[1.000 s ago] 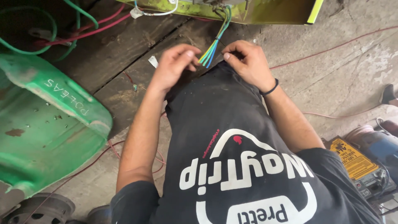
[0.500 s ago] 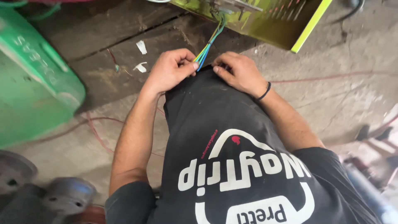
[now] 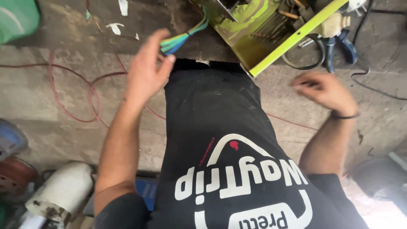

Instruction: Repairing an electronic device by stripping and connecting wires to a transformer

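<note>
A bundle of green, blue and yellow wires (image 3: 182, 37) runs out of a yellow-green metal casing (image 3: 258, 40) at the top of the view. My left hand (image 3: 146, 74) reaches up to the loose ends of the bundle, which lie pinched between thumb and fingers. My right hand (image 3: 326, 91) is blurred, out to the right over the concrete floor, well away from the wires, and nothing shows in it. A black band sits on its wrist. My black printed shirt (image 3: 220, 140) fills the middle of the view.
Blue-handled pliers (image 3: 339, 44) and a black cable loop (image 3: 303, 53) lie beside the casing. A thin red wire (image 3: 70, 97) curls over the floor at left. A green container (image 3: 17, 17) is top left, a white rusty cylinder (image 3: 63, 193) bottom left.
My right hand has let go of the wires and swung out to the right. My left hand stays at the wire ends. The view has shifted, so the casing sits further right.
</note>
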